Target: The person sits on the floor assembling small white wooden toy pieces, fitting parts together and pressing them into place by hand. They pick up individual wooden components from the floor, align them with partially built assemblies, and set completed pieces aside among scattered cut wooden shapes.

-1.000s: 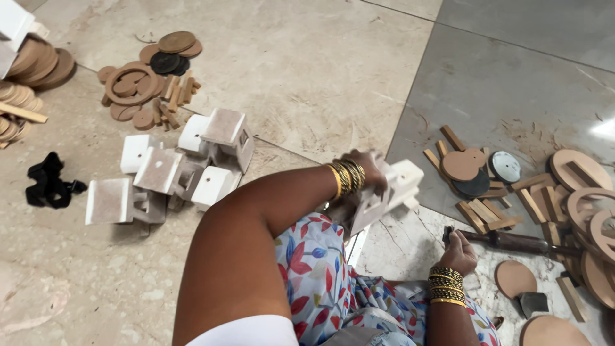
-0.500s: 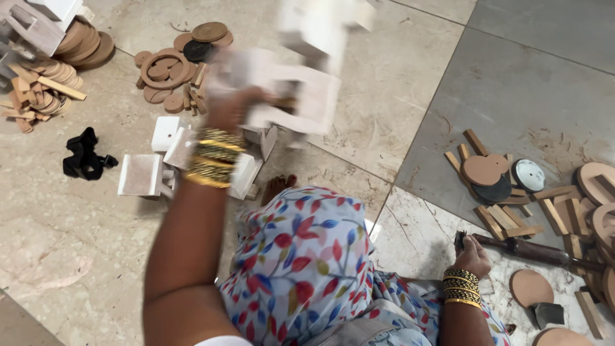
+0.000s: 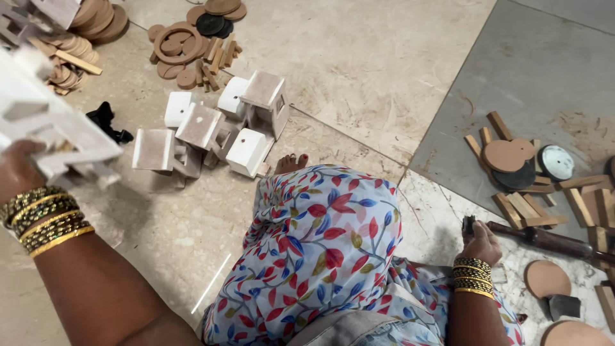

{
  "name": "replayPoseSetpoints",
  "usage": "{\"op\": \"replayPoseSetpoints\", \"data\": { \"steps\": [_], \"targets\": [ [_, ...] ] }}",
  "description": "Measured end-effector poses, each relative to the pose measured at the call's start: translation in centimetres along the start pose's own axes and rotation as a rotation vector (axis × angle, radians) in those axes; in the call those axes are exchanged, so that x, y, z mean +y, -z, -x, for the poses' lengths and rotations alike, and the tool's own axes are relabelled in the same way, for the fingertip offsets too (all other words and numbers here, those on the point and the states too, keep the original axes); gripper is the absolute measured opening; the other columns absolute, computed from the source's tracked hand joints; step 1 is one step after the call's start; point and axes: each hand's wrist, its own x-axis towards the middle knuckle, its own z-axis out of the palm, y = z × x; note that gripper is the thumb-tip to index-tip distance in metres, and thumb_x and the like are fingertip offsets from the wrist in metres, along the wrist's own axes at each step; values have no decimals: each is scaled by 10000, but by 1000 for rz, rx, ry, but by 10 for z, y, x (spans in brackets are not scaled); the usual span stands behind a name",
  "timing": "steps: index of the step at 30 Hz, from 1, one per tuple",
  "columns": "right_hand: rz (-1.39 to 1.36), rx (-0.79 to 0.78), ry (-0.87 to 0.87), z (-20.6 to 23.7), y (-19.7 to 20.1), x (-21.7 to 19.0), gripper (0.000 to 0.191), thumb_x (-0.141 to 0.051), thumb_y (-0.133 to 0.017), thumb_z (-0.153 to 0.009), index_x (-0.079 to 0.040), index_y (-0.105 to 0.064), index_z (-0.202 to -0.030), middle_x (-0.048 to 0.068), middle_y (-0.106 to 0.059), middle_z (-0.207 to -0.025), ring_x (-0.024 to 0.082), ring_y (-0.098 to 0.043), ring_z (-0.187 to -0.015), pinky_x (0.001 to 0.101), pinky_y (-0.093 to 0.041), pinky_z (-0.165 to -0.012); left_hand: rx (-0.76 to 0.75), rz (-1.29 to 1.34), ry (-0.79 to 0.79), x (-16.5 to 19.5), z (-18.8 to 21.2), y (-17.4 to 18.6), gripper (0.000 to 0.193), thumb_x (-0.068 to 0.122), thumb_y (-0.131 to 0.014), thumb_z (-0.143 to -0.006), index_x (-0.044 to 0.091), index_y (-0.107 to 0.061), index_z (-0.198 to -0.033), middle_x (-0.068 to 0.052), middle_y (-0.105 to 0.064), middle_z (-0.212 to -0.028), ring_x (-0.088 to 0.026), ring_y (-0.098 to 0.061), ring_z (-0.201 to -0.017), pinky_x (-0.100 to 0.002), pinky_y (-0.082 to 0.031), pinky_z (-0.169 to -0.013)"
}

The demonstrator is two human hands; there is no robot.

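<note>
Left hand [image 3: 18, 172]: clenched on a white wooden piece [image 3: 48, 131], lifted at nine o'clock.
Right hand [image 3: 479, 242]: closed round a dark hammer handle [image 3: 544, 239], resting on the floor at four o'clock.
Done: several white pieces [image 3: 211, 125] lie grouped at eleven o'clock.
Left: loose brown discs and sticks [image 3: 519, 173] at three o'clock remain unassembled, I'd judge.

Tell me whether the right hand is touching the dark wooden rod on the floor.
Touching. The head view shows the right hand resting on the near end of the dark wooden rod, with no gap visible.
</note>
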Motion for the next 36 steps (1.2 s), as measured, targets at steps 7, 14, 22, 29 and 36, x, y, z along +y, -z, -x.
{"op": "replayPoseSetpoints", "data": {
  "steps": [7,14,22,29,36],
  "targets": [
    [29,-39,-39,-4,2,5,223,-37,-691,-940,77,-681,-1132,175,-737,-1080,242,-754,-928,322,-637,-781,361,-365,495,-24,43,32,769,203,-909,-604,197,-569,-1294,-113,-621,-1211,-258,-690,-1041,-364,-627,-833],
    [90,-40,-66,-3,6,1,245,-53,-694,-942,62,-686,-1158,142,-736,-1085,219,-748,-941,311,-632,-787,228,-513,650,-72,91,3,1098,213,-931,-596,346,-343,-1513,-149,-467,-1387,-418,-530,-1239,-550,-568,-911],
    [123,-37,-104,-3,7,-1,238,-46,-687,-946,65,-687,-1156,152,-738,-1074,222,-745,-925,311,-626,-779,47,-671,656,-98,139,-94,1099,371,-928,-662,279,-288,-1551,-234,-411,-1442,-436,-488,-1294,-585,-508,-998],
    [78,-51,-101,-4,6,2,271,-54,-700,-939,81,-677,-1173,161,-737,-1071,237,-741,-920,322,-627,-790,-199,-767,560,-127,109,-101,779,671,-462,-976,71,-471,-1472,-301,-538,-1453,-450,-508,-1356,-556,-384,-1156],
    [-2,-112,-36,-4,7,5,282,-84,-724,-943,80,-679,-1169,168,-724,-1093,237,-722,-939,328,-619,-832,-87,-935,421,-123,95,-115,1031,852,-345,-1024,-81,-494,-1436,-343,-567,-1450,-454,-502,-1379,-518,-357,-1191]
  ]
}}
